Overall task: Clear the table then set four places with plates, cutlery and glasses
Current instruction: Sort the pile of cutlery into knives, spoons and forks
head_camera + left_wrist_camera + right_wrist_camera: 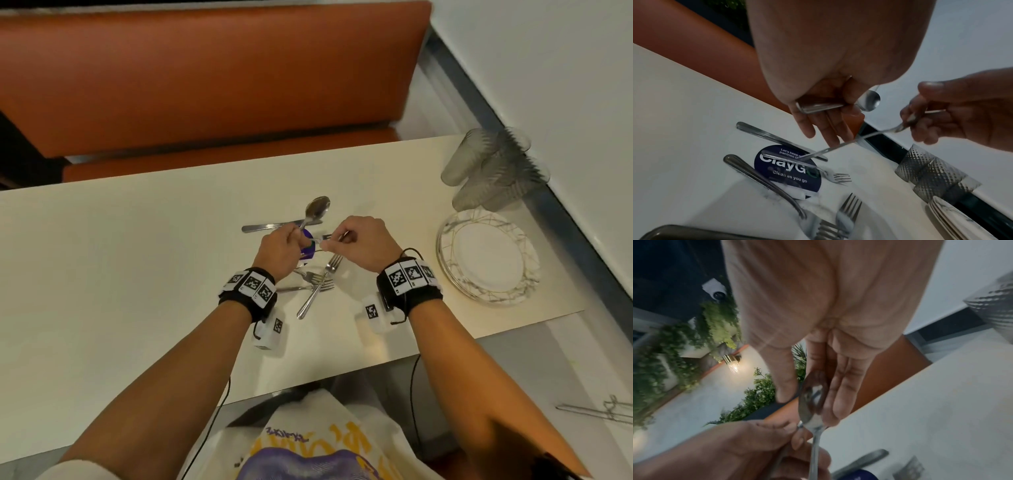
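**Both hands hold cutlery above the table centre**

The left hand (pixel 279 251) is curled round the handle of a spoon (pixel 317 209), whose bowl juts out past the knuckles toward the bench; the left wrist view shows a flat metal handle end clamped under the thumb while the other fingers (pixel 818 126) hang fairly straight below it. The right hand (pixel 363 243) pinches a second spoon (pixel 840 146) near its bowl end, thumb against bent fingers, and the thin handle slants down toward the left hand. The two hands are close together, just above the table (pixel 120 257).

Under them lies a round dark blue sticker (pixel 789 175) reading "Clean as you go". A knife (pixel 267 226) lies flat just beyond the hands, and a handful of forks (pixel 320 279) lie crossed over one another on the near side, between the wrists.

Toward the right end of the table sits a stack of marble-patterned plates (pixel 486 257), and beyond it, by the wall, a cluster of grey textured glasses (pixel 493 168). An orange bench (pixel 205 78) runs along the far side.
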The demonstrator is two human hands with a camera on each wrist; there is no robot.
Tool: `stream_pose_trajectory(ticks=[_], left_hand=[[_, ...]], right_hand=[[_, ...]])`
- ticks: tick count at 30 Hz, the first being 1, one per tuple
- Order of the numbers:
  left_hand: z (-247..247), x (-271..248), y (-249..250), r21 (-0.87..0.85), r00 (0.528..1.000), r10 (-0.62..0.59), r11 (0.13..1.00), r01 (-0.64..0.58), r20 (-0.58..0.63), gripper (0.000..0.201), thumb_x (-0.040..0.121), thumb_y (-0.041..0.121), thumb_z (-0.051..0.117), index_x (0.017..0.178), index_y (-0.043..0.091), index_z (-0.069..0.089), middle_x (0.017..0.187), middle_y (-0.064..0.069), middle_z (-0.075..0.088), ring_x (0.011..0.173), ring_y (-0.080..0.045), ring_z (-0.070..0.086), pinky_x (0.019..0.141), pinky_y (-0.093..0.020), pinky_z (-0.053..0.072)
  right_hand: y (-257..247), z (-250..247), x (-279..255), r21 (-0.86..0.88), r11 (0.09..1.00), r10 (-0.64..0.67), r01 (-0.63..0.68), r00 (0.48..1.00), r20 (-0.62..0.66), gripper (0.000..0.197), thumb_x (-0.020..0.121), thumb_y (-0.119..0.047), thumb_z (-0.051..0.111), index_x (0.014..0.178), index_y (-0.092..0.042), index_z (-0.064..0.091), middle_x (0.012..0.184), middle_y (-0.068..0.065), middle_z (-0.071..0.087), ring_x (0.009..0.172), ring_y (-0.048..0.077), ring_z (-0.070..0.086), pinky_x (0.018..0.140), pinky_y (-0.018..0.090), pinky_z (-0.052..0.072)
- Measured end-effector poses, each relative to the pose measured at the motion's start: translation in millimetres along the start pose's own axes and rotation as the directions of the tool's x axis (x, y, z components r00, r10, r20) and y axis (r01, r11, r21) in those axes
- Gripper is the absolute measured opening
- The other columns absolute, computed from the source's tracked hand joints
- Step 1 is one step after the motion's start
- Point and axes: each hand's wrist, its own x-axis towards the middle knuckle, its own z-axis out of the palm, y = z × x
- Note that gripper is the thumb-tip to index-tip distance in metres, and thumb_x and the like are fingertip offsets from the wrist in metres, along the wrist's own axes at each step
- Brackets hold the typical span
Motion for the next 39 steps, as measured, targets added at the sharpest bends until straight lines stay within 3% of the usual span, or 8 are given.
stream_pose_trajectory(ticks=[3,8,13,17,25,28,31,39], left_hand=[[1,1,1,-0.071,0.999,-0.03,0.997,0.032,0.025,0.032,0.103,0.028,0.04,0.079,0.022,0.062,0.077,0.005,0.075,0.083,-0.018,0.075,0.085,-0.036,0.056],[0,-10,3,-0.167,0.992,-0.038,0.984,0.058,0.122,0.032,0.109,0.015,0.038,0.086,0.007,0.06,0.067,-0.008,0.067,0.053,-0.022,0.063,0.057,-0.035,0.054],[-4,-19,2,-0.23,0.969,-0.039,0.968,0.097,0.243,0.034,0.11,0.016,0.037,0.093,0.005,0.064,0.068,-0.008,0.062,0.049,-0.019,0.055,0.051,-0.03,0.046],[-6,-23,8,-0.345,0.947,-0.068,0.921,0.18,0.313,0.033,0.111,0.015,0.04,0.105,-0.003,0.067,0.075,-0.012,0.067,0.057,-0.024,0.066,0.058,-0.034,0.057],[-6,-23,8,-0.476,0.927,-0.128,0.828,0.295,0.353,0.032,0.111,0.018,0.039,0.107,0.002,0.066,0.071,-0.008,0.056,0.048,-0.018,0.046,0.045,-0.027,0.035],[-7,-22,7,-0.495,0.921,-0.127,0.812,0.309,0.367,0.032,0.111,0.017,0.037,0.111,0.002,0.065,0.069,-0.006,0.055,0.047,-0.017,0.044,0.043,-0.026,0.034],[-10,-21,7,-0.524,0.911,-0.13,0.783,0.337,0.391,0.032,0.111,0.016,0.037,0.112,0.002,0.065,0.07,-0.006,0.054,0.048,-0.018,0.045,0.042,-0.026,0.037],[-10,-9,-6,-0.623,0.895,-0.176,0.664,0.415,0.409,0.036,0.108,0.02,0.042,0.118,0.005,0.074,0.072,-0.005,0.05,0.053,-0.016,0.039,0.046,-0.026,0.029]], right_hand=[[-12,-5,8,-0.006,0.995,-0.104,0.104,0.994,-0.036,0.004,0.081,-0.017,0.078,0.083,-0.017,0.074,0.082,-0.01,0.071,0.068,0.006,0.065,0.067,0.013,0.048],[-16,-2,19,-0.016,0.982,-0.188,0.189,0.963,-0.191,0.027,0.08,0.008,0.059,0.092,-0.011,0.072,0.094,-0.001,0.071,0.079,0.004,0.062,0.073,0.007,0.046],[-14,6,31,0.013,0.992,-0.12,0.128,0.952,-0.283,0.032,0.082,0.007,0.062,0.105,-0.012,0.071,0.104,0.001,0.063,0.075,0.005,0.06,0.067,0.007,0.048],[-9,16,36,0.054,0.997,-0.038,0.059,0.942,-0.333,0.032,0.081,0.007,0.066,0.103,-0.015,0.072,0.102,-0.004,0.064,0.082,0.015,0.065,0.069,0.022,0.058],[-9,28,43,-0.013,0.999,-0.034,0.032,0.937,-0.349,0.025,0.08,-0.008,0.079,0.1,-0.022,0.072,0.095,-0.008,0.065,0.079,0.014,0.058,0.068,0.014,0.046],[-10,31,45,0.047,0.999,0.002,0.015,0.936,-0.352,0.026,0.079,-0.007,0.08,0.1,-0.02,0.072,0.11,0.0,0.059,0.076,0.012,0.062,0.064,0.004,0.045],[-10,33,48,0.11,0.994,0.025,0.01,0.949,-0.314,0.024,0.082,-0.002,0.074,0.101,-0.016,0.071,0.101,-0.002,0.067,0.077,0.012,0.065,0.064,0.001,0.043],[-10,39,64,0.177,0.979,0.146,-0.104,0.959,-0.244,0.025,0.085,-0.005,0.069,0.107,-0.018,0.073,0.091,-0.002,0.074,0.081,0.013,0.071,0.074,0.028,0.061]])
